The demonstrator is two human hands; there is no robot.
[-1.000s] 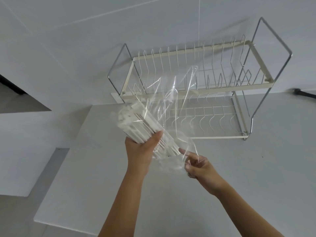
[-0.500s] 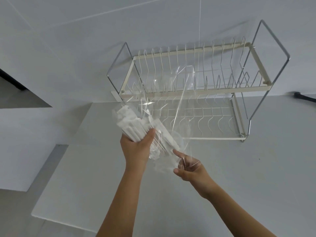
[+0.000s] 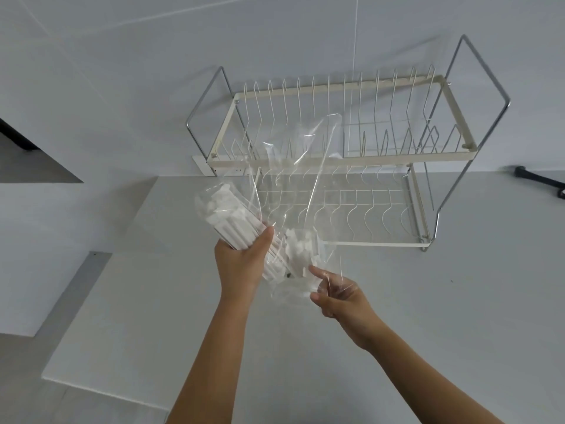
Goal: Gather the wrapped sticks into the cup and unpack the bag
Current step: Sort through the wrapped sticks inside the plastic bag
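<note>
The left hand (image 3: 241, 264) is closed around the wrapped sticks (image 3: 232, 223), the right hand (image 3: 339, 296) pinches the clear bag (image 3: 293, 185) below them, so unpacking looks half done; no cup is visible.

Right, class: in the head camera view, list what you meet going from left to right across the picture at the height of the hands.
Left hand gripping the bundle of wrapped sticks → clear plastic bag → right hand pinching the bag's lower edge → bare grey countertop.
</note>
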